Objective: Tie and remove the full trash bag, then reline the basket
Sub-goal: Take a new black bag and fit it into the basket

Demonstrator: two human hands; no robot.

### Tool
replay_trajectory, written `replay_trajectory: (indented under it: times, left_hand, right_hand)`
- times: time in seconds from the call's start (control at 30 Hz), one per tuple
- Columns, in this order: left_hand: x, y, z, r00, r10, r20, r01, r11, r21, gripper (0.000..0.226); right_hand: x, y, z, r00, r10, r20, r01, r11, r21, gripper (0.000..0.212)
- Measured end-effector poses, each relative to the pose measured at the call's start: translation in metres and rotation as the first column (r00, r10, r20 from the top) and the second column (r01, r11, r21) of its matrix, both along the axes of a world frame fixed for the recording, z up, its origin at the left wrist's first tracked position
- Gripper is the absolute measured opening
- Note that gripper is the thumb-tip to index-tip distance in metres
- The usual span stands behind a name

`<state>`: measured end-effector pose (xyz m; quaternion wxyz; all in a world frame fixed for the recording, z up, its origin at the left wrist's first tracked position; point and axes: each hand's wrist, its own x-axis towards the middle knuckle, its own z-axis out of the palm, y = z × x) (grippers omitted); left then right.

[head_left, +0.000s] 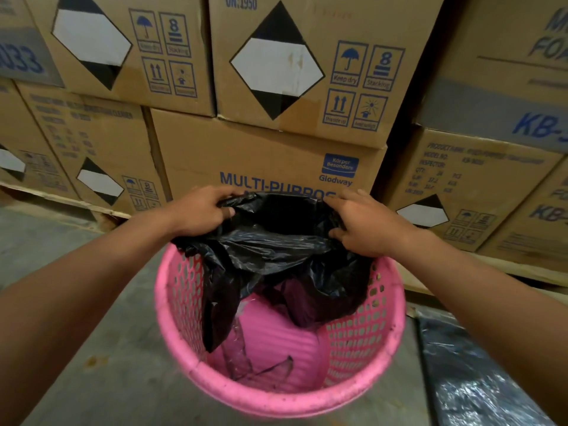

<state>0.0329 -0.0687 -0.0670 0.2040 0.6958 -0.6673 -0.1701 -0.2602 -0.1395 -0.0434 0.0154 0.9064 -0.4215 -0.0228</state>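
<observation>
A round pink perforated basket (184,358) stands on the concrete floor in front of me. A thin black trash bag (276,247) hangs partly inside it, its mouth held open above the far rim. My left hand (199,210) grips the bag's left edge with curled fingers. On the other side, my right hand (365,222) pinches the bag's right edge. The bag's lower part drapes loosely into the basket, and the pink bottom shows below it.
Stacked cardboard boxes (270,158) on wooden pallets form a wall right behind the basket. A shiny black bag (473,379) lies on the floor at the lower right. Bare concrete floor (101,364) stretches to the left.
</observation>
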Motion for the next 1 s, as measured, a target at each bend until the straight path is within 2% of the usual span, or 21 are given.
replay_trajectory:
  times: [0.1,0.2,0.33,0.4,0.47,0.5,0.63,0.77,0.9,1.0]
  left_hand:
    - [0.002,-0.001,-0.005,1.000,0.008,-0.013,-0.007,0.999,0.054,0.044]
    - [0.004,0.001,-0.007,0.997,0.009,0.081,-0.013,0.998,0.058,0.048]
    - [0.003,0.012,0.001,0.952,0.067,0.300,-0.008,0.981,-0.195,0.060]
    - [0.000,0.020,0.007,0.914,0.100,0.394,0.011,0.963,-0.270,0.054]
    - [-0.004,0.031,0.011,0.884,0.100,0.456,0.014,0.971,-0.241,0.050]
    - [-0.007,0.038,0.012,0.884,0.086,0.459,0.008,0.980,-0.200,0.052]
    - [-0.014,0.065,0.016,0.903,0.051,0.426,-0.026,0.998,-0.064,0.069]
    - [-0.014,0.083,0.024,0.972,0.060,0.225,-0.090,0.988,0.125,0.096]
    - [-0.010,0.097,0.038,0.994,0.106,0.019,-0.107,0.957,0.270,0.096]
    - [-0.005,0.107,0.043,0.979,0.184,-0.087,-0.146,0.933,0.328,0.075]
  right_hand:
    - [-0.006,-0.009,-0.001,0.990,-0.040,0.136,0.023,0.992,0.125,0.074]
    - [-0.007,-0.011,-0.001,0.985,-0.086,0.148,0.049,0.971,0.236,0.085]
    - [-0.019,-0.005,-0.006,0.956,-0.139,0.259,0.035,0.929,0.369,0.099]
    - [-0.027,0.000,-0.005,0.966,-0.108,0.236,0.046,0.966,0.255,0.093]
    - [-0.032,0.007,-0.002,0.988,-0.052,0.146,0.039,0.996,0.085,0.086]
    - [-0.033,0.012,-0.001,0.991,-0.048,0.128,0.039,0.997,0.071,0.084]
    - [-0.033,0.025,0.005,0.973,-0.135,0.189,0.093,0.973,0.213,0.089]
    - [-0.039,0.029,0.010,0.954,-0.208,0.214,0.098,0.895,0.435,0.110]
    - [-0.051,0.035,0.012,0.935,-0.256,0.246,0.069,0.811,0.582,0.130]
    - [-0.055,0.040,0.017,0.925,-0.288,0.248,0.053,0.745,0.665,0.124]
